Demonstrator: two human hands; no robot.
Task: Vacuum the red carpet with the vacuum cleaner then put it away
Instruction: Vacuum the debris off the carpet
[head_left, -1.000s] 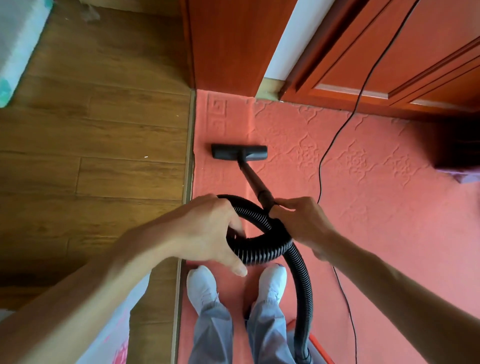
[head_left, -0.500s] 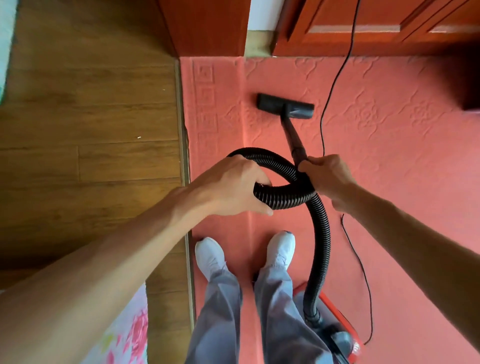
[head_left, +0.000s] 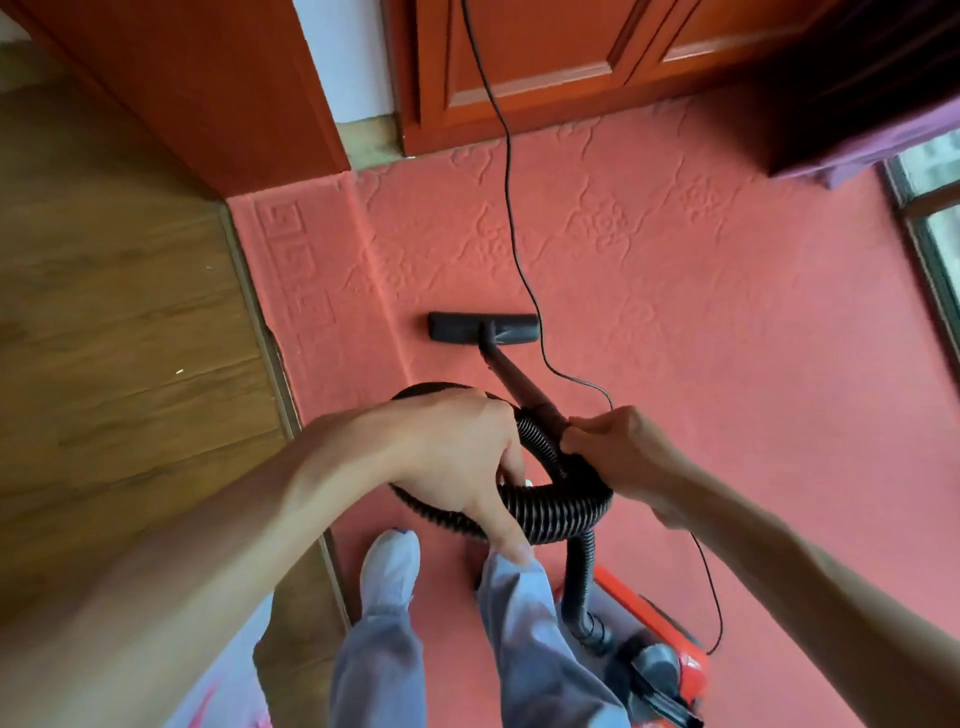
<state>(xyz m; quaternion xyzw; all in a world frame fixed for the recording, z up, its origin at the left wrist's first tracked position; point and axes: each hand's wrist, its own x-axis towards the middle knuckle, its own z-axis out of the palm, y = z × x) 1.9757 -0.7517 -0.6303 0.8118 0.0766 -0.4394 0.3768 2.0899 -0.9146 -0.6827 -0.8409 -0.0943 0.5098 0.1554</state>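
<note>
The red carpet (head_left: 675, 322) with an embossed pattern fills the middle and right of the floor. A black floor nozzle (head_left: 482, 328) rests flat on it, joined by a black wand (head_left: 517, 382) to a looped, ribbed black hose (head_left: 558, 512). My left hand (head_left: 457, 457) grips the loop of the hose from above. My right hand (head_left: 618, 457) is closed around the wand's upper end where the hose joins. The red and grey vacuum body (head_left: 660, 660) sits on the carpet by my right leg.
A thin black power cord (head_left: 511, 218) runs from the cupboard across the carpet, beside the nozzle, to the vacuum. Wooden floor (head_left: 130, 312) lies left of the carpet edge. Red-brown cupboard doors (head_left: 545, 62) stand ahead, dark furniture at the far right. My feet stand near the carpet's left edge.
The nozzle has slid on the carpet, first forward and right toward the cupboard, then back nearer to me. Both hands kept their hold. The vacuum body has come into view.
</note>
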